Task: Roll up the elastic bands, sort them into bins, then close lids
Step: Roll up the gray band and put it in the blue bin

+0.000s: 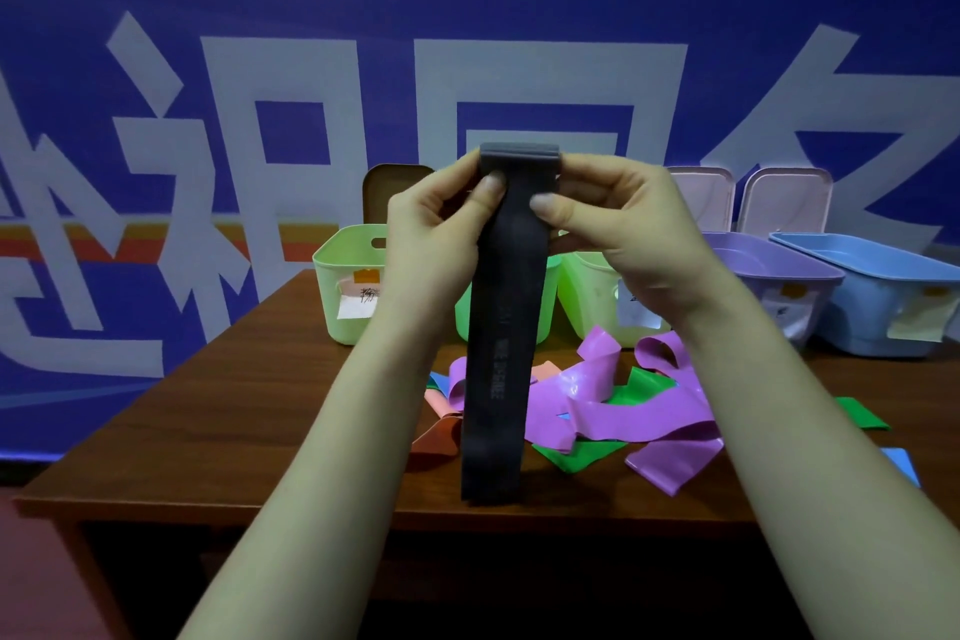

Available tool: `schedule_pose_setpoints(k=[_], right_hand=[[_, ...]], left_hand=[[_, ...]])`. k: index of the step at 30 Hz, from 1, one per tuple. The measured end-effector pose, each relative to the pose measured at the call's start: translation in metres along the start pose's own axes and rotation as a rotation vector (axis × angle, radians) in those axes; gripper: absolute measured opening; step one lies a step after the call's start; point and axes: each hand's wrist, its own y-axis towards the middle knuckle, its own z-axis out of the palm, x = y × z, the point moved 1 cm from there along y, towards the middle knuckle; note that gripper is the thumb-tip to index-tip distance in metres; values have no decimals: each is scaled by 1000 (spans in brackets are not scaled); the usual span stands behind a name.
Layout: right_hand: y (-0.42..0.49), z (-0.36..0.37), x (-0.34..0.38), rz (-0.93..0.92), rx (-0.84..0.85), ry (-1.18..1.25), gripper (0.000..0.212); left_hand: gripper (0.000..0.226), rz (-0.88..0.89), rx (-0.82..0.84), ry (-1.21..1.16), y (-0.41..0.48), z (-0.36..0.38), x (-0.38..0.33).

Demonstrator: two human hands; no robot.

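Hands raised: left hand [436,218], right hand [618,229] pinching dark band [504,327] top.

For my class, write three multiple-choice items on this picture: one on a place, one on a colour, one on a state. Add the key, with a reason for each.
1. Where do the loose purple bands lie?
A. In a bin
B. On the table
C. On the floor

2. What colour is the elastic band that the left hand and right hand pinch at its top end?
A. Dark grey
B. Green
C. Pink

3. In what state is the purple bin?
A. Open
B. Shut by its lid
C. Upside down

Key:
1 B, they lie in a heap on the wooden top.
2 A, the strip hanging from the fingers is dark grey.
3 A, its inside shows and no lid covers it.
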Motion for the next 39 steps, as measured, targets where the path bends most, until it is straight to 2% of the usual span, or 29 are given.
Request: schedule_pose_setpoints(k=[7,9,12,18,22,28,31,37,39], right_hand=[[1,-11,2,-8,35,102,35],[2,-13,1,5,47,77,32],[3,-16,1,22,72,49,30],[5,-17,-3,40,100,62,28],[6,-19,-6,27,94,31,31],[7,-20,-12,14,67,35,31],[8,-20,-17,35,83,58,28],[4,-23,-20,86,166,39,38],[2,-21,-17,121,136,-8,39]], left_hand=[[29,-111,237,-76,13,-19,2],[33,-175,242,-39,14,-16,-4],[58,-342,159,98,21,-9,-8],[44,-441,225,188,22,-4,-5],[59,-578,310,167,20,-6,-4],[37,-478,248,65,18,-6,-1],[35,-407,195,90,15,-4,2],[28,-291,117,114,12,-4,8],[25,-255,135,133,12,-4,7]])
